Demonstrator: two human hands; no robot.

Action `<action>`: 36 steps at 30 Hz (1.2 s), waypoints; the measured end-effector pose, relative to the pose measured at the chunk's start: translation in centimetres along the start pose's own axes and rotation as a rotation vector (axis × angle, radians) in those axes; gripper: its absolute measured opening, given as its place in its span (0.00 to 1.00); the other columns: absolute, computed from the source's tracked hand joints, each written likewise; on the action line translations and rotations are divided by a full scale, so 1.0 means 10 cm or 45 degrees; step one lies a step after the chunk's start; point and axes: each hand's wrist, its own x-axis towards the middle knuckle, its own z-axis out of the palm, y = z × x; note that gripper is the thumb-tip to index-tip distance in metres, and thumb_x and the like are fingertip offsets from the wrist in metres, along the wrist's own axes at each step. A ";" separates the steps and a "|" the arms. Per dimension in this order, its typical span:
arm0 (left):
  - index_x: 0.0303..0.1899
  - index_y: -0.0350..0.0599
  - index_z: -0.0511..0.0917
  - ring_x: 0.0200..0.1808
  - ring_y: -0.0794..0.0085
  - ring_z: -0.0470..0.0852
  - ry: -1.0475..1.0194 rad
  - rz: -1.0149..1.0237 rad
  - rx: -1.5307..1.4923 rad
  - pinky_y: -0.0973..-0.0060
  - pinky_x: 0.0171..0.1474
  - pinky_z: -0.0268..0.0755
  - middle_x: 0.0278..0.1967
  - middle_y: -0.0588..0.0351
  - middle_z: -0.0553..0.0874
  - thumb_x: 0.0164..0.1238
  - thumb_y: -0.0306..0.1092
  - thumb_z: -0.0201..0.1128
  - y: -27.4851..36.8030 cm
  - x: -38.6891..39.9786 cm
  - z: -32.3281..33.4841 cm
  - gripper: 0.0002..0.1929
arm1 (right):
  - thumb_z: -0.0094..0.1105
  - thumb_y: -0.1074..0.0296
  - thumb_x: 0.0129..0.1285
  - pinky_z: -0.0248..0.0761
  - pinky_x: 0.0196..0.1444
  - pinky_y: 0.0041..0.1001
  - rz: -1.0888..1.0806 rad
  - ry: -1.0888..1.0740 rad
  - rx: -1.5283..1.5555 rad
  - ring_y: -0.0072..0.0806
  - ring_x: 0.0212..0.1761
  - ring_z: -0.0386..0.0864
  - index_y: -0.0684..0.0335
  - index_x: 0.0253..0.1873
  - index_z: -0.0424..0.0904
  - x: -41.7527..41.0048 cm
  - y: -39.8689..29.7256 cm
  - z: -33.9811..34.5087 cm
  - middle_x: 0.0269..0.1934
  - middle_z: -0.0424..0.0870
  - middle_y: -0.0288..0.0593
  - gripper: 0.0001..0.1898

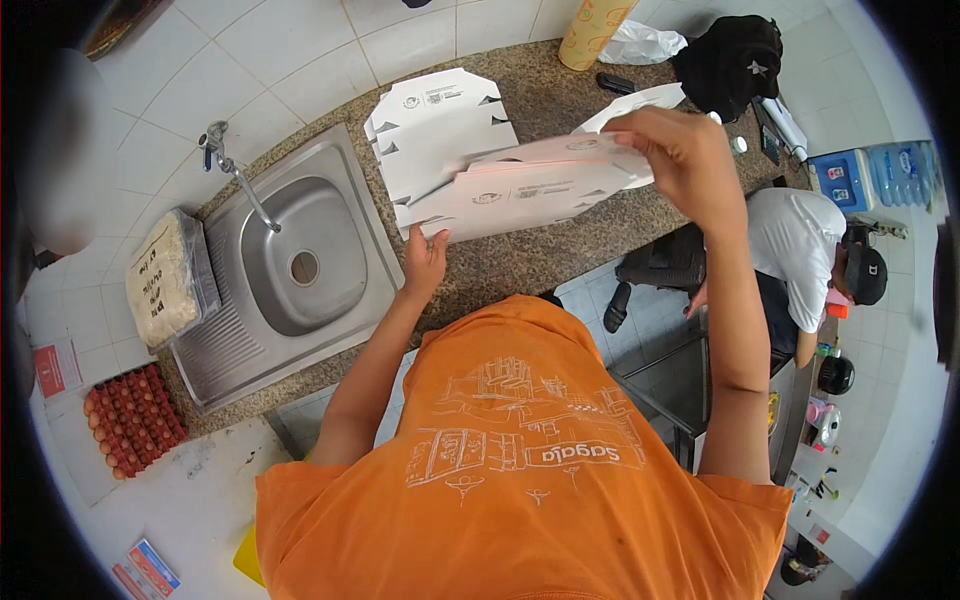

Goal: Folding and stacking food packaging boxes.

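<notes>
Flat white cardboard box blanks with printed marks and cut slots lie on the granite counter before me. My right hand pinches the upper right end of a folded white cardboard blank, holding that side raised. At its lower left corner, my left hand grips the edge between thumb and fingers. Behind it rests a stack of white blanks, partly covered by the held piece. Another white cardboard piece shows beyond my right hand. Blur on the held blank hides how many layers it has.
Left of the cardboard is a steel sink with a faucet. A bagged pale block and an egg tray stand farther left. A black cap lies at back right. Another person bends at right.
</notes>
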 end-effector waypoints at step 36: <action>0.50 0.34 0.79 0.41 0.62 0.91 0.234 0.099 -0.206 0.69 0.41 0.83 0.40 0.45 0.90 0.55 0.35 0.83 0.04 -0.22 0.36 0.25 | 0.64 0.81 0.61 0.78 0.42 0.27 0.035 0.193 0.192 0.34 0.36 0.87 0.69 0.38 0.85 0.25 -0.41 -0.14 0.36 0.90 0.46 0.03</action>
